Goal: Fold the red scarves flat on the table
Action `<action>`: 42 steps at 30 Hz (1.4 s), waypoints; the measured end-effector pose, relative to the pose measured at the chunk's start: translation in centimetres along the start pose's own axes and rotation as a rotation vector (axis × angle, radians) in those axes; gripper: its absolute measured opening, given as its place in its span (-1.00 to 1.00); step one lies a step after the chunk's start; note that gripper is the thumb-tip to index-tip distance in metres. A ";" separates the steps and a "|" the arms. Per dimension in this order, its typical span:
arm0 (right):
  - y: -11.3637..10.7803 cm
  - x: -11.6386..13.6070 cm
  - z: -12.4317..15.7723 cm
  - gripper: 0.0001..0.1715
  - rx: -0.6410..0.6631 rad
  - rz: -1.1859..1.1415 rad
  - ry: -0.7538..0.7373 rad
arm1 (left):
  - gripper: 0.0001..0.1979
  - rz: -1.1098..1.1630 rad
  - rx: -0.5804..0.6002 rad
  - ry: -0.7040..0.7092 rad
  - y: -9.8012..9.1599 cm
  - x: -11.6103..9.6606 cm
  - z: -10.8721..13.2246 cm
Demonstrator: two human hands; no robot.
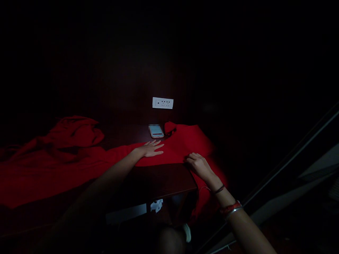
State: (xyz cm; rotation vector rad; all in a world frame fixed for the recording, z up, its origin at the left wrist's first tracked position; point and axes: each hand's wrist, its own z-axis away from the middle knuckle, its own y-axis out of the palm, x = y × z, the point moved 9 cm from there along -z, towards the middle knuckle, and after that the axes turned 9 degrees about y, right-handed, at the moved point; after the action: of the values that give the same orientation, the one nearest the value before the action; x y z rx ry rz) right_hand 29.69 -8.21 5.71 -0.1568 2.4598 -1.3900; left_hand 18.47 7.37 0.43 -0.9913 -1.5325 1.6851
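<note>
A long piece of red cloth (172, 151) lies along the dark tabletop, bunched at the left and hanging over the right end. My left hand (150, 149) rests flat on it, fingers spread, with a ring on one finger. Further right, my right hand (197, 163) has its fingers curled down at the cloth's near edge, closed on the fabric; the fingertips are partly hidden. Just beyond my left hand lies a phone (156, 132) with a lit screen, its upper part pixelated.
A white socket panel (163, 103) is on the dark wall behind the table (164, 180). Crumpled white material (156, 205) shows below the tabletop. A pale diagonal edge (288, 157) runs along the right side. Much of the surroundings is too dark to make out.
</note>
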 end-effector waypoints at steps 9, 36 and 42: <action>0.2 -0.3 -0.1 -0.80 0.003 -0.001 0.015 | -0.60 -0.233 -0.379 0.202 -5.1 -5.0 7.9; 2.9 11.4 -8.7 -0.77 0.116 -0.449 -0.094 | -0.51 -0.241 -0.482 -0.058 -6.4 1.4 13.6; 2.3 9.0 -9.3 -0.93 0.005 -0.614 0.038 | -0.59 -0.191 -0.537 -0.063 -7.1 1.3 14.0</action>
State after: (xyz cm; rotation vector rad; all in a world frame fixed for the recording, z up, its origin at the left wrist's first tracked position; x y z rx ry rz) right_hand 18.35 -1.59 6.37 -0.9591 2.5484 -1.6250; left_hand 5.60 2.20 7.79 -1.0142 -2.1100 1.2040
